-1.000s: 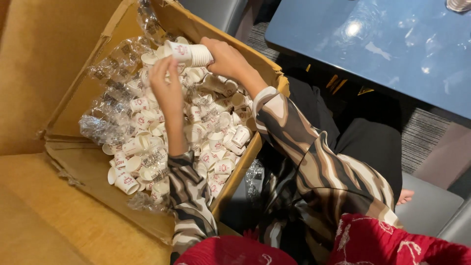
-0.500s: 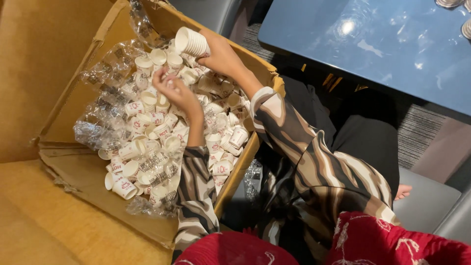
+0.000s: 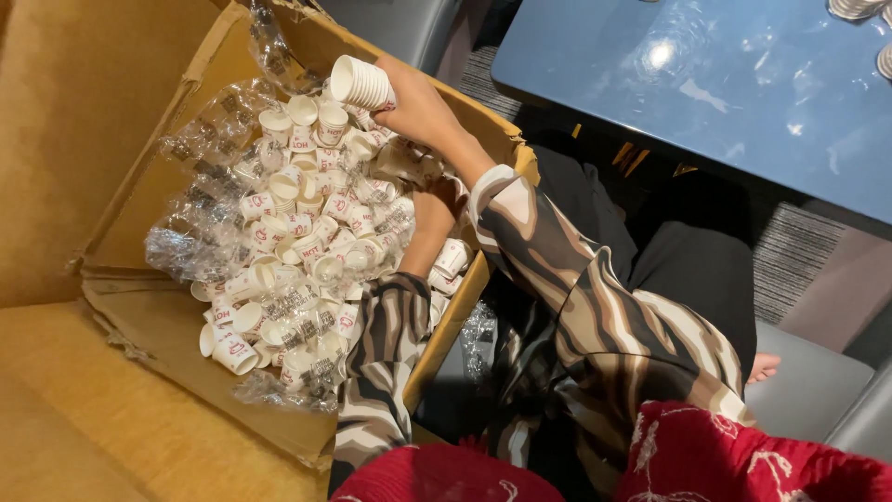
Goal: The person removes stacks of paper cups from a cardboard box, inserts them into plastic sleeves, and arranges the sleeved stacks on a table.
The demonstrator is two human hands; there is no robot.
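Lowered since before, the left hand [image 3: 435, 212] digs among loose small white paper cups [image 3: 307, 223] in the brown cardboard box [image 3: 139, 214], grip unclear; the right hand [image 3: 418, 110] clasps a nested white cup stack [image 3: 360, 84] above it.

- We see matt white paper cups [image 3: 307, 237] amid crinkled, glossy clear plastic wrap [image 3: 200, 246].
- Our box [image 3: 149, 316] is rough brown cardboard.
- The far-right blue table [image 3: 743, 102] looks smooth, glossy.

Café seating (mustard sofa [image 3: 74, 130]), blue table [image 3: 706, 84]
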